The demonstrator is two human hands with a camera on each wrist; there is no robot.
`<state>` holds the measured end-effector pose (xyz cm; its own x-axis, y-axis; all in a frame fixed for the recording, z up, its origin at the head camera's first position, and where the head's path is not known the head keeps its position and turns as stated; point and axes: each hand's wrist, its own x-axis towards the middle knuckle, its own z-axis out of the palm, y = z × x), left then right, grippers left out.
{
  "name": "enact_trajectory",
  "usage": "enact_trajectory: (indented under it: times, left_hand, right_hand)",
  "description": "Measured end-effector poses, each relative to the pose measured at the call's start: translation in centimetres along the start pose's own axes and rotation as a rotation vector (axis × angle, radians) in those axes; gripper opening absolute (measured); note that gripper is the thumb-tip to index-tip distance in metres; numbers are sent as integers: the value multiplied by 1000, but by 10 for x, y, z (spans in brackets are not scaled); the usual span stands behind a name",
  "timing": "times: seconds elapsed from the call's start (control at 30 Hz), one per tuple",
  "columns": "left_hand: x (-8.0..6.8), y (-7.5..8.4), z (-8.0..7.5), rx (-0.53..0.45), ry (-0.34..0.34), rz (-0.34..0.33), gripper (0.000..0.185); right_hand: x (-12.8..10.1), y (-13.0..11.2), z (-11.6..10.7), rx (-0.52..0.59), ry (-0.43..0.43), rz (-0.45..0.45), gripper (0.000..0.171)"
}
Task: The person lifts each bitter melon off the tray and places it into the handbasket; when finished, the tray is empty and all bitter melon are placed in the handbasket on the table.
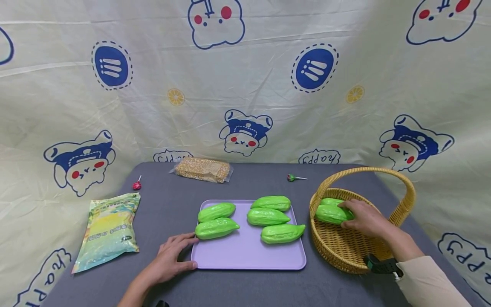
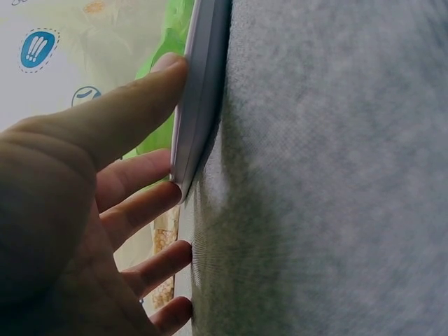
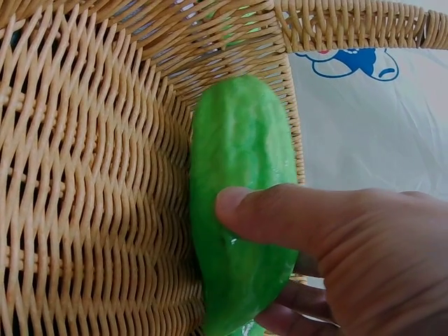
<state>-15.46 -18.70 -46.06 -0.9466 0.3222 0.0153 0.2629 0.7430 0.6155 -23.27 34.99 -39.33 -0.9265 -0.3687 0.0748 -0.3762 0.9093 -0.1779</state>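
My right hand (image 1: 362,217) reaches into the wicker basket (image 1: 333,256) and grips a green bitter melon (image 3: 241,154), thumb on its near side and fingers partly hidden behind it. Another bitter melon (image 1: 330,201) shows just beyond it in the basket. My left hand (image 1: 174,258) touches the left edge of the lilac tray (image 1: 245,256), its fingers fairly straight and spread. On the tray, two bitter melons (image 1: 217,228) lie at the left and three bitter melons (image 1: 283,234) at the right, tips pointing rightward.
A yellow-green bag (image 1: 111,230) lies at the left, with a red lollipop (image 1: 137,185) behind it. At the back are a clear pack of corn kernels (image 1: 203,169) and a green-and-red lollipop (image 1: 292,177). The basket's tall handle (image 1: 407,198) arches above the right hand.
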Motion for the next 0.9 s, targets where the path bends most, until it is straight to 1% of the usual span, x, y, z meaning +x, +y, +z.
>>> enact_trajectory:
  times: [0.33,0.57,0.9]
  left_hand:
    - [1,1,-1,-18,-19,-21,59]
    - [0,1,-1,-1,-11,-5,61]
    - [0,0,0,-17,-17,-8,60]
  right_hand:
    - [0,1,5,26,-34,23,49]
    - [1,4,7,18,-55,28,50]
    - [1,3,6,39,-61,22,46]
